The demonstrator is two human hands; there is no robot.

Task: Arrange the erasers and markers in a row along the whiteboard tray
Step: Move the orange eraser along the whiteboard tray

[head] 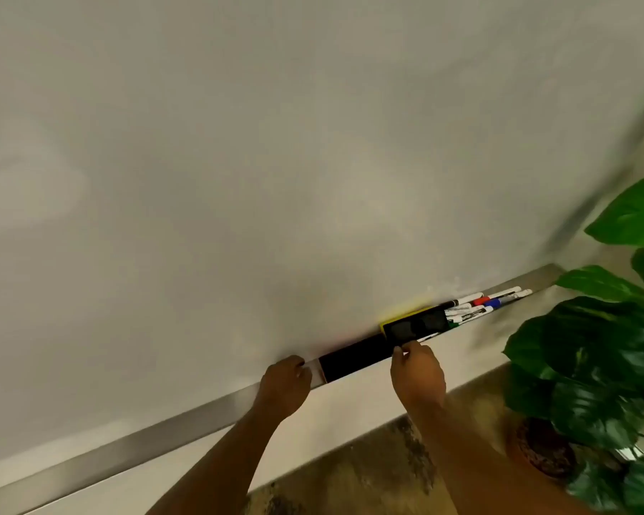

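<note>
Long black felt eraser

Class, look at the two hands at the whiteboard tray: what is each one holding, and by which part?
The left hand grips the black eraser's left end. The right hand pinches the yellow-edged eraser at its lower front corner.

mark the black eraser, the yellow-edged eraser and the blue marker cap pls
black eraser [354, 357]: head view, middle of its dark top face.
yellow-edged eraser [415, 326]: head view, centre of its dark face.
blue marker cap [493, 303]: head view, on the cap.
</note>
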